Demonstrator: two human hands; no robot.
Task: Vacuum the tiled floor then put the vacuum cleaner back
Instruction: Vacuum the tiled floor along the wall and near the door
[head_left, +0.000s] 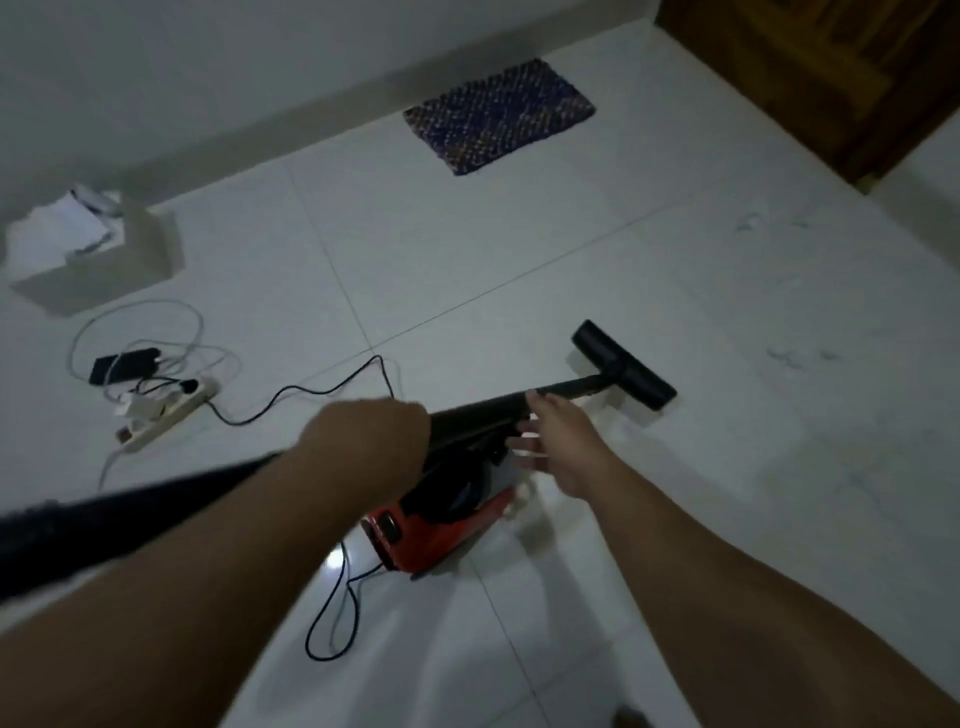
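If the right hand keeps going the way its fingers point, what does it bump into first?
Most likely the vacuum's black tube. The right hand is open, its fingers pointing up and left at the tube, with the fingertips already at it. Motion blur makes it hard to tell whether they touch yet.

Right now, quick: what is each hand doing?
Left hand: grips the vacuum cleaner at its black tube.
Right hand: open, fingers spread beside the tube, holding nothing.
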